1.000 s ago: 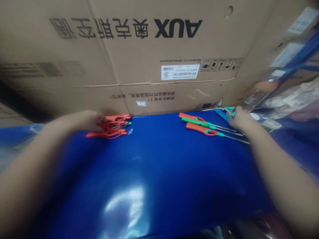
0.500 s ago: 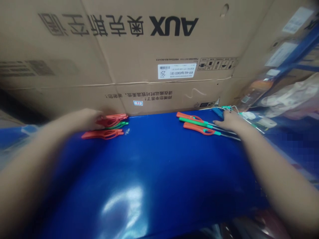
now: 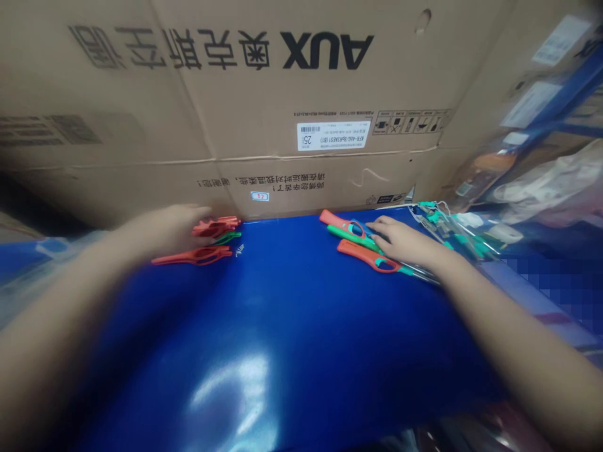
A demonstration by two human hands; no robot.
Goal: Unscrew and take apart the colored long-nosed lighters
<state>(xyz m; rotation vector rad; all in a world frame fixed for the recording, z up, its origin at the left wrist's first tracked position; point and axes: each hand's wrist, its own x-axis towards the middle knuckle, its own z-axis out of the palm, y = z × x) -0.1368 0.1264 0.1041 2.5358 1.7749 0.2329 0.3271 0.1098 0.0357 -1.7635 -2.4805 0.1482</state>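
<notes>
My left hand (image 3: 176,229), blurred, is closed around the back end of a red lighter handle (image 3: 219,225). A green handle (image 3: 228,238) shows just below its fingers, and an orange-red handle (image 3: 202,255) lies nearer to me. My right hand (image 3: 402,242) is bent over a row of long-nosed lighters, its fingertips on a blue lighter (image 3: 362,227) that is mostly hidden. Beside it lie an orange lighter (image 3: 336,221), a green lighter (image 3: 348,236) and a nearer orange lighter (image 3: 365,254) with a metal tube.
A large cardboard box (image 3: 264,125) stands along the back of the blue table (image 3: 301,333). To the right lies a pile of metal tubes with teal parts and wires (image 3: 443,223). A white plastic bag (image 3: 551,182) is beyond it. Clear plastic (image 3: 56,251) lies at the left.
My right hand has moved left from the pile of parts, bringing the blue lighter to the row. The row's lighters have shifted slightly left. My left hand stays by the red handles.
</notes>
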